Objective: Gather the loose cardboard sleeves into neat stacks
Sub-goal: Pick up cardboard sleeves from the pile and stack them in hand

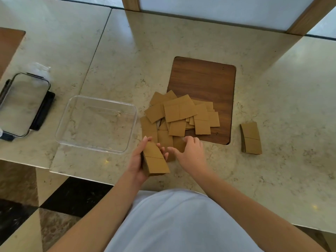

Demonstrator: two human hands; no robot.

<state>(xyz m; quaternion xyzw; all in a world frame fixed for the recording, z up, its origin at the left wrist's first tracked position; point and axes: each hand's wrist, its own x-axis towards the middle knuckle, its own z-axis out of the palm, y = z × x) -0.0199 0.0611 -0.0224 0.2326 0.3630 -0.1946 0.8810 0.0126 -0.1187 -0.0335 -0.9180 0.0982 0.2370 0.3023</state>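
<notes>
A loose pile of brown cardboard sleeves (181, 113) lies in the middle of the marble counter, partly over a dark wooden panel (205, 79). My left hand (136, 160) grips a squared stack of sleeves (155, 160) just in front of the pile. My right hand (190, 151) reaches onto the pile's near edge, its fingers curled over a loose sleeve (179, 144); whether it pinches that sleeve is hidden. A finished neat stack (251, 138) rests on the counter to the right.
An empty clear plastic tub (127, 140) stands left of the pile. Its lid (23, 104) lies further left over a dark object. The counter's front edge (81, 177) runs close to my body. A wood-framed partition (300, 20) stands behind.
</notes>
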